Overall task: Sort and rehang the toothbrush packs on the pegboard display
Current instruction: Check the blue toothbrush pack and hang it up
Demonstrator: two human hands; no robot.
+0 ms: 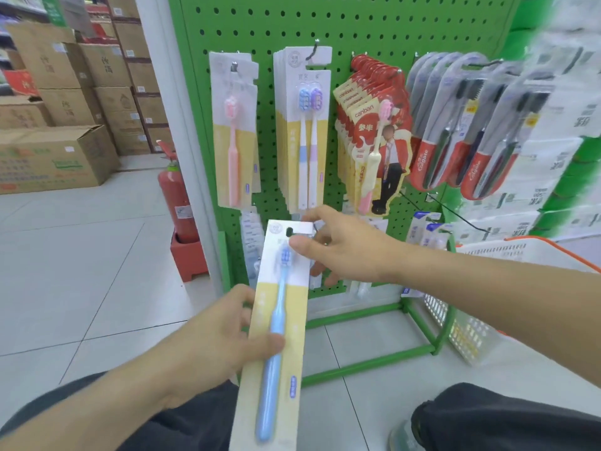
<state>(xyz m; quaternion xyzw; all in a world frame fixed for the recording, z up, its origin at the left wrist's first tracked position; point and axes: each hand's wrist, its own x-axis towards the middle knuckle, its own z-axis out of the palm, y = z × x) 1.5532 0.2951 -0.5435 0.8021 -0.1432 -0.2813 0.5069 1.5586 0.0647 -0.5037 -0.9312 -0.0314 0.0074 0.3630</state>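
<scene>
— Where does the camera sit?

— On the person's head. It looks forward and down, so both arms reach out from the bottom edge. The left hand [224, 333] and the right hand [344, 245] are close to it, and the green pegboard [357, 24] stands just past the fingertips.

— Is it a wide look?

— Yes, very wide. The floor [81, 271] shows left of the fingers, and things bend at the right edge. There is only this one view.

shop | green pegboard display [357, 27] of hung toothbrush packs [302, 125] | stacked cartons [65, 92] | basket [481, 255]
</scene>
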